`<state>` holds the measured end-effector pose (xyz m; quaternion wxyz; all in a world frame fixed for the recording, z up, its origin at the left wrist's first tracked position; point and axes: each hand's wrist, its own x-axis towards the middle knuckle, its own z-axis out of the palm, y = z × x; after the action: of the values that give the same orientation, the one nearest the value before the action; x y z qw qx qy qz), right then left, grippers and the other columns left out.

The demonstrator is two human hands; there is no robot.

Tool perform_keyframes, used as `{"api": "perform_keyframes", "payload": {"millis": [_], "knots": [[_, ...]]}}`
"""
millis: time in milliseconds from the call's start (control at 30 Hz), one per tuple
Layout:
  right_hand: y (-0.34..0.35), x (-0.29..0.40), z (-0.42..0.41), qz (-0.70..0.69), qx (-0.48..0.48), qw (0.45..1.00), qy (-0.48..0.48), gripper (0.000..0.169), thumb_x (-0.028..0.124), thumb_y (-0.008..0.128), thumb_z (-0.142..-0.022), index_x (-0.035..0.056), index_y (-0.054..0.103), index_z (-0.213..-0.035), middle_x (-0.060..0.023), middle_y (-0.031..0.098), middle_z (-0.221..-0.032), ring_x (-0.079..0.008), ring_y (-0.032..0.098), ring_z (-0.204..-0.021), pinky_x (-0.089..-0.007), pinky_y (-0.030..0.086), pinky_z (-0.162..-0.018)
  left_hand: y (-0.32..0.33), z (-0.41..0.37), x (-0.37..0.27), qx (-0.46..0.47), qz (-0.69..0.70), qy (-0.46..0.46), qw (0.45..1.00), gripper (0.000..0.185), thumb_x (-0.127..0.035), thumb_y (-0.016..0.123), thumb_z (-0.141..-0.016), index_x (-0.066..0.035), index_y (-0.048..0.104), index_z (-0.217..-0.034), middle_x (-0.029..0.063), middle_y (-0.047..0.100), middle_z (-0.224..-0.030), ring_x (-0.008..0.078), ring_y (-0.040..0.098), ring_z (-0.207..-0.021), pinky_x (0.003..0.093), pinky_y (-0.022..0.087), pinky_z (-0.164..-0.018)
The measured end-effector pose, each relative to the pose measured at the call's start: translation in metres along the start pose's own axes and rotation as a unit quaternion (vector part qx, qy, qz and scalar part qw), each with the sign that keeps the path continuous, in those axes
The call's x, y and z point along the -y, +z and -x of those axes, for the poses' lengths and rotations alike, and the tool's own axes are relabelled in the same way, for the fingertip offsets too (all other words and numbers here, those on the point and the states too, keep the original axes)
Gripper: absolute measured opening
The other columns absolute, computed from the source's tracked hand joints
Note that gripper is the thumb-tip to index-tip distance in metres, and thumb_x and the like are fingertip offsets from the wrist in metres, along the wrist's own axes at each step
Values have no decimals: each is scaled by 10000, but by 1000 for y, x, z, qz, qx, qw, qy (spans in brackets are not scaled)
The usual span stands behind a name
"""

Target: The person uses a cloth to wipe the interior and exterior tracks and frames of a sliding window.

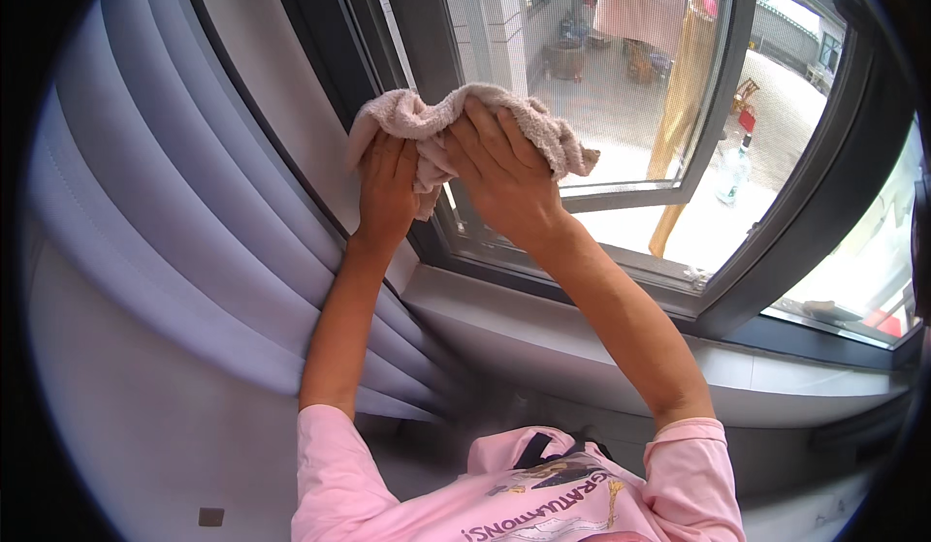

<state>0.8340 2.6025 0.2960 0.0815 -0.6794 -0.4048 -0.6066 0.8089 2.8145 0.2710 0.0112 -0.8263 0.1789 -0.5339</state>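
A bunched, pale pinkish terry cloth (411,114) is spread between both hands at the left side of the window. My left hand (387,182) grips its left part, fingertips tucked under a fold. My right hand (502,167) lies on its right part with the fingers extended, and the cloth curls above the fingertips. Behind the hands rise the dark window frame (429,33) and a mesh-screened sash (582,113). How firmly the cloth touches the frame is hard to tell, as the hands cover it.
A light lilac curtain (196,200) hangs close on the left, beside my left forearm. Below the window runs a pale sill (524,316). The sash stands ajar at the right, its lower corner (684,193) jutting out. A clear bottle (733,171) shows beyond the opening.
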Motion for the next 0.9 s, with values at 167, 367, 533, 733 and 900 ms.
{"api": "perform_keyframes", "payload": {"millis": [167,367,533,733,900], "knots": [[5,56,93,-61,114,991,-17,370,185,601,-893,38,718,-1213,-107,673,-1328,-275,545,-1368,-434,329,-1215,21,133,-34,113,56,-31,992,549,-52,680,-899,24,563,-1431,220,557,-1447,415,505,-1383,519,392,-1175],[10,128,195,-170,245,953,51,443,178,575,-887,-31,665,-1268,-173,623,-1387,-314,517,-1389,-450,331,-1213,18,231,-69,225,188,-98,951,570,37,668,-809,53,578,-1372,234,588,-1402,428,517,-1362,525,401,-1149],[8,158,237,-228,296,916,147,476,165,582,-877,-39,613,-1306,-188,616,-1380,-320,536,-1354,-441,352,-1194,8,246,-67,352,162,-115,914,613,36,650,-806,17,538,-1408,234,589,-1359,448,510,-1317,537,388,-1118],[-17,139,248,-285,316,870,248,408,184,651,-874,24,617,-1248,-128,652,-1287,-288,595,-1203,-429,431,-1062,14,237,-88,405,167,-130,890,621,8,684,-773,-8,553,-1379,224,585,-1347,444,523,-1268,533,386,-1096],[-88,90,275,-257,306,873,282,426,174,737,-813,53,631,-1207,-108,665,-1256,-287,604,-1186,-437,429,-1055,21,211,-174,364,185,-59,911,661,-25,715,-734,-14,554,-1375,205,604,-1281,408,542,-1245,515,408,-1046]]}}
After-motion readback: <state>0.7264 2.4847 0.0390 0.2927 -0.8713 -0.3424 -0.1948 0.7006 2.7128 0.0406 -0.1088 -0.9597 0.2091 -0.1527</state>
